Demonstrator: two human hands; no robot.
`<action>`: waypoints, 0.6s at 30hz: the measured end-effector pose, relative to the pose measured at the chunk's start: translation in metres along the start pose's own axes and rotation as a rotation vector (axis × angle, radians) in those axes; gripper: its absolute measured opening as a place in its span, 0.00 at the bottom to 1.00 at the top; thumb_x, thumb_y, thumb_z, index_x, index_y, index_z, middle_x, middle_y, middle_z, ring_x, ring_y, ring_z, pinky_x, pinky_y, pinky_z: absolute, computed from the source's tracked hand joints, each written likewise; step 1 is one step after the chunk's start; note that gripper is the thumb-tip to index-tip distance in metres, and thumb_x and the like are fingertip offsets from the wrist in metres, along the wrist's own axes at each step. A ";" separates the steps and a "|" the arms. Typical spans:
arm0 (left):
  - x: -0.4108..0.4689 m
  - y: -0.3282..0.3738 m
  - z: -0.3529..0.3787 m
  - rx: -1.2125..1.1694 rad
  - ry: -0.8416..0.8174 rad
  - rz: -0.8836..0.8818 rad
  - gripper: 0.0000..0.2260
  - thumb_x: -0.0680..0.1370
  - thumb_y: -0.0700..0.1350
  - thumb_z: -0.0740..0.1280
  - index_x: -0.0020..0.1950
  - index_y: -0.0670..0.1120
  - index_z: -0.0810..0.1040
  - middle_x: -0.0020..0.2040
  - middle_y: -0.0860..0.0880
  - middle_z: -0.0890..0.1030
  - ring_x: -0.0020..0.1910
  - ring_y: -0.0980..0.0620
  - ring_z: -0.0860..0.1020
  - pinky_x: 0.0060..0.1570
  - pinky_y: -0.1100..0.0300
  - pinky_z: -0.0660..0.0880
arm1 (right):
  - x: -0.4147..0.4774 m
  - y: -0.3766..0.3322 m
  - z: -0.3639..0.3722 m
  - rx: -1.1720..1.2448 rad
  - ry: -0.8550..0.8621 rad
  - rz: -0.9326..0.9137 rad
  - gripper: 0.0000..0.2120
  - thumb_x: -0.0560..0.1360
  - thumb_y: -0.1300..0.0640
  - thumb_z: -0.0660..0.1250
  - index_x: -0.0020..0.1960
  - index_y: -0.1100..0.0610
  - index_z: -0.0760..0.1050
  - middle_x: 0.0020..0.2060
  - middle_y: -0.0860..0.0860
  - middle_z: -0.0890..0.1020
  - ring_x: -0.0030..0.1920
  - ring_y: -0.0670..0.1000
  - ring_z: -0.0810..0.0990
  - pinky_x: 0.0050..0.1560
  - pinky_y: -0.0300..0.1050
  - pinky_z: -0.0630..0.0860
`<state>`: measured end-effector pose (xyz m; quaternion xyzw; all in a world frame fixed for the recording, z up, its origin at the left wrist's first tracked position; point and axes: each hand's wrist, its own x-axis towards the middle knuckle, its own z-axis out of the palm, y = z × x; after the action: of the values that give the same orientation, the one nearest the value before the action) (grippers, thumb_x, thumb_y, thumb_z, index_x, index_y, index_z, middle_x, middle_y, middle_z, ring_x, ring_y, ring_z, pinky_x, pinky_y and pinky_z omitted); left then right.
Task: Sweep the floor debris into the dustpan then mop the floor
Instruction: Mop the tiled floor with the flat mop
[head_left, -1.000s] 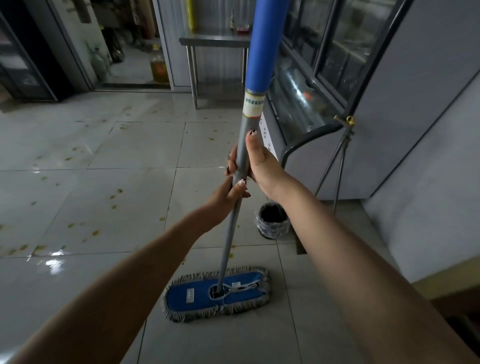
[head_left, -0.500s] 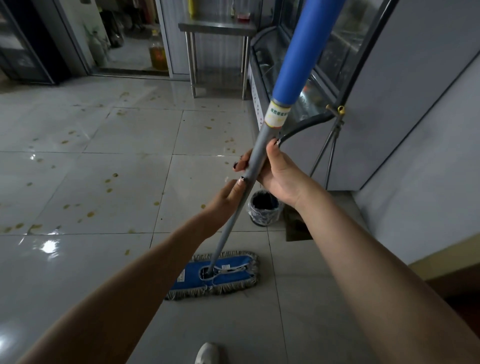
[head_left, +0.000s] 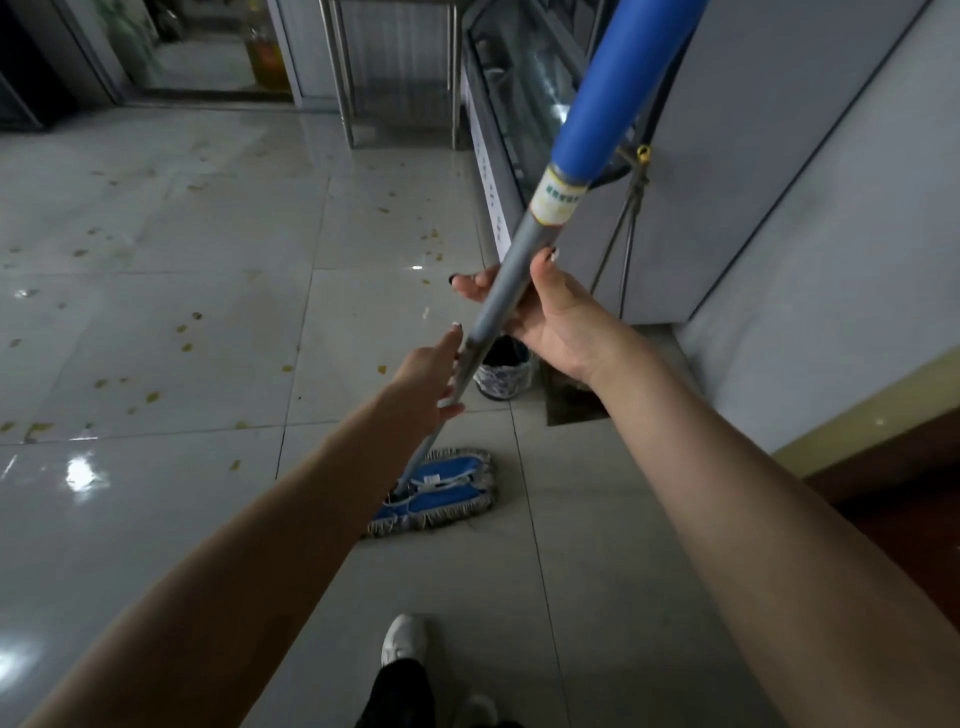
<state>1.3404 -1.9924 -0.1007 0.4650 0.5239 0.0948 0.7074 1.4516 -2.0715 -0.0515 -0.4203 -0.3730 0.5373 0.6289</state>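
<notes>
I hold a flat mop by its grey handle (head_left: 530, 252), which turns blue higher up and leans toward the upper right. My right hand (head_left: 545, 317) grips the handle just below a pale label. My left hand (head_left: 434, 371) grips it lower down. The blue mop head (head_left: 441, 491) with a grey fringe lies flat on the tiled floor (head_left: 156, 322) ahead of me. Small yellowish debris bits (head_left: 187, 338) are scattered over the wet, shiny tiles to the left and centre.
A small dark bin (head_left: 504, 371) stands by the foot of a glass display counter (head_left: 514, 119) on the right. A steel table's legs (head_left: 343, 78) stand at the back. A grey wall panel (head_left: 831, 249) runs along the right. My white shoe (head_left: 402, 639) shows below.
The handle has tilted further to the right and the mop head has slid toward me and slightly right. The view has dropped, and my shoe has come into sight.
</notes>
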 end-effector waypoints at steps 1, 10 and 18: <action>-0.003 -0.003 0.003 -0.026 -0.007 -0.042 0.20 0.78 0.57 0.61 0.57 0.41 0.74 0.57 0.43 0.75 0.57 0.44 0.74 0.48 0.53 0.76 | -0.006 0.000 0.000 0.012 0.011 0.004 0.37 0.48 0.34 0.77 0.44 0.62 0.75 0.47 0.56 0.84 0.56 0.53 0.80 0.68 0.56 0.67; -0.028 -0.036 0.030 -0.167 -0.015 -0.223 0.20 0.76 0.55 0.66 0.57 0.42 0.67 0.61 0.38 0.71 0.53 0.41 0.75 0.40 0.50 0.76 | -0.065 0.006 -0.001 0.091 -0.017 0.055 0.37 0.46 0.41 0.81 0.44 0.65 0.74 0.49 0.59 0.82 0.65 0.61 0.72 0.72 0.59 0.59; -0.047 -0.067 0.030 -0.156 -0.099 -0.245 0.19 0.78 0.47 0.64 0.67 0.42 0.64 0.63 0.38 0.72 0.58 0.40 0.76 0.46 0.52 0.78 | -0.105 0.019 0.004 0.088 -0.094 0.138 0.27 0.51 0.44 0.80 0.43 0.60 0.83 0.54 0.58 0.81 0.67 0.56 0.70 0.73 0.59 0.56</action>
<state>1.3214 -2.0759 -0.1201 0.3451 0.5323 0.0250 0.7726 1.4259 -2.1740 -0.0699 -0.3914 -0.3481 0.6143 0.5900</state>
